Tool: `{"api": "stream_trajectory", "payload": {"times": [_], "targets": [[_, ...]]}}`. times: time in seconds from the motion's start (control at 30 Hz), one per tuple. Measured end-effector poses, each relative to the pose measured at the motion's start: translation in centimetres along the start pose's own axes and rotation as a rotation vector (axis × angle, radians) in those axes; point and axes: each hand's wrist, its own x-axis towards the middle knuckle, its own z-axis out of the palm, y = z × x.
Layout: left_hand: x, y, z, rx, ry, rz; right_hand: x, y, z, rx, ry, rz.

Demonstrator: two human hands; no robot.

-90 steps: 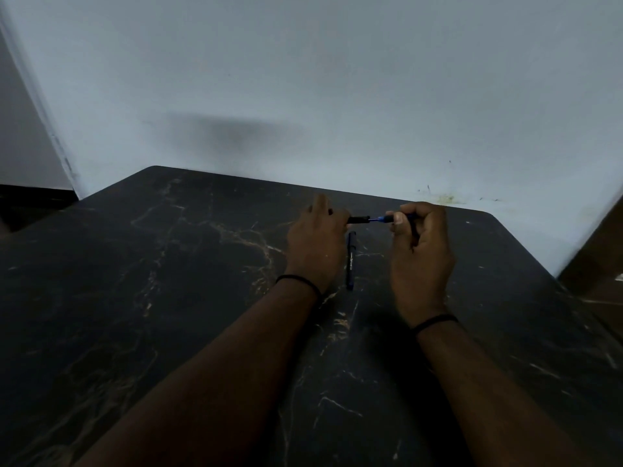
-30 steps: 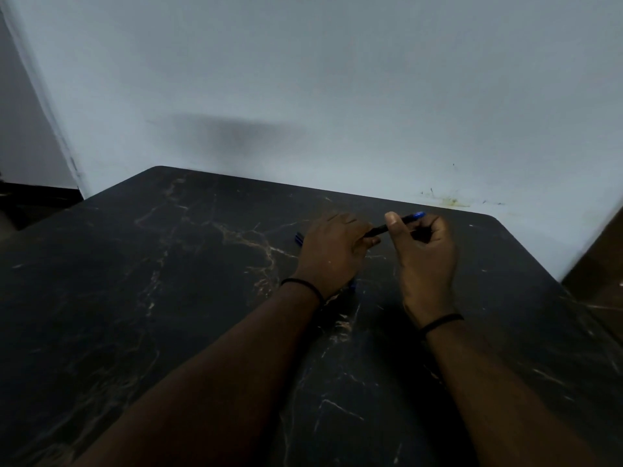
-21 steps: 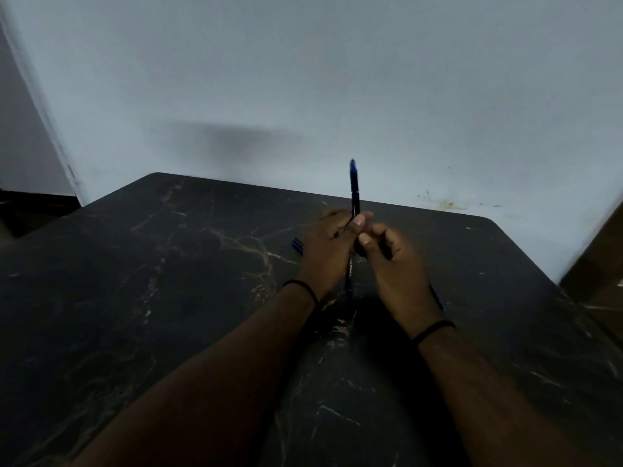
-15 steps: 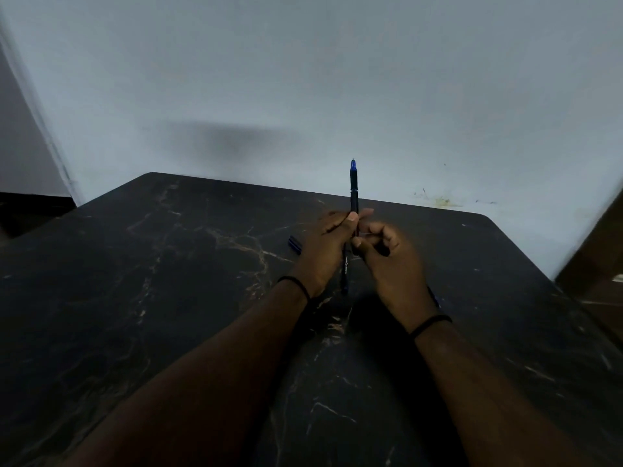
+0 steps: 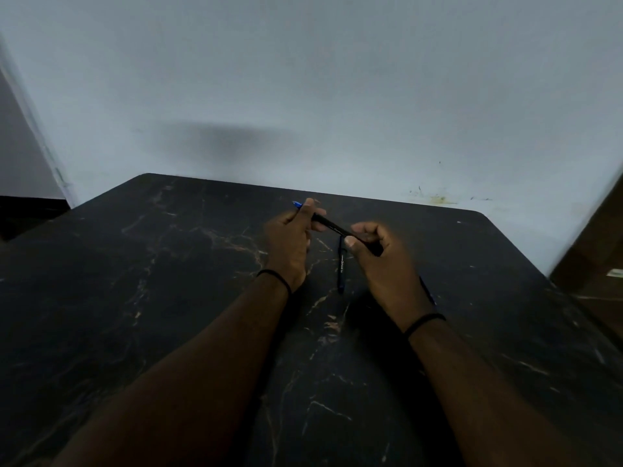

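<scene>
Spanning both grips, each clamped on it, the slim black pen (image 5: 332,226) shows a blue tip beyond the left hand (image 5: 290,244), its other end hidden in the right hand (image 5: 381,261).

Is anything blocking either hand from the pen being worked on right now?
Nothing visible. The left hand pinches the pen near its blue end, and the right hand grips the dark end. A second pen lies on the table below, between the two hands, and blocks neither grip.
</scene>
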Motion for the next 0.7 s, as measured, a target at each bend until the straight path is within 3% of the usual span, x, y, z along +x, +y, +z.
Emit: {"api": "stream_trajectory", "payload": {"times": [0.13,0.33,0.47,0.7], "targets": [[0.02,-0.23,-0.04,-0.007,-0.021,-0.016,0.03,0.43,0.05,-0.015,0.07,-0.01],[0.14,-0.46,-0.12,-0.02,-0.076,-0.051,-0.14,0.26,-0.26,-0.15,0.035,0.004],[0.11,-0.53,-0.16,-0.016,-0.089,-0.042,-0.29,-0.01,-0.09,-0.059,0.011,0.031],[0.04,-0.61,0.01,-0.005,-0.103,-0.052,-0.28,0.4,-0.58,-0.312,0.004,-0.001]]}}
